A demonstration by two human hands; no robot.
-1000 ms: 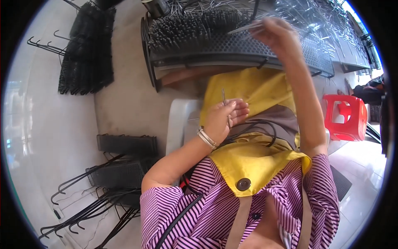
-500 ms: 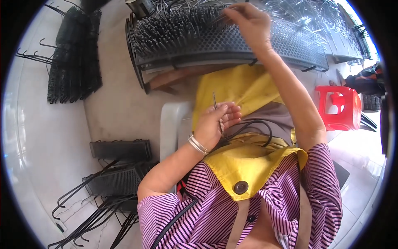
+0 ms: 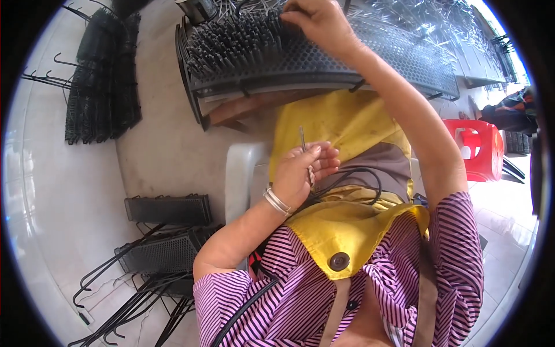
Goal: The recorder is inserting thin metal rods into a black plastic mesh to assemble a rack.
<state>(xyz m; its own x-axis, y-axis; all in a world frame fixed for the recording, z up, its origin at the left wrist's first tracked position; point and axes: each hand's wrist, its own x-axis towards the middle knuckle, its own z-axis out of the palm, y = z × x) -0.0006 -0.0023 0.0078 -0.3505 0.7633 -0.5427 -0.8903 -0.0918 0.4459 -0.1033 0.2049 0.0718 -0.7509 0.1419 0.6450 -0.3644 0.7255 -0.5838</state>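
Observation:
My left hand (image 3: 293, 171) is held palm up above my lap, fingers curled around a slim metal tool (image 3: 302, 137). The tool points upward, and its lower end shows beneath the fingers; its exact kind is not clear. Farther off, my right hand (image 3: 322, 24) reaches over a black perforated rack (image 3: 370, 61). Its thumb and fingers are pinched together at the right edge of a dense bunch of dark, thin pieces (image 3: 234, 46) standing upright in the holes. Whatever lies between those fingertips is too small to make out.
Shiny, loose thin pieces (image 3: 416, 23) are heaped behind the rack, with a metal can (image 3: 198, 10) at its left. Black hooked racks hang by the left wall (image 3: 101, 81) and lie lower left (image 3: 165, 254). A red stool (image 3: 488, 150) stands right; a yellow apron (image 3: 324, 127) covers my lap.
My right hand has moved left and slightly farther away over the rack, up to the bunch of dark pieces. My left hand has hardly moved and still holds the slim metal tool.

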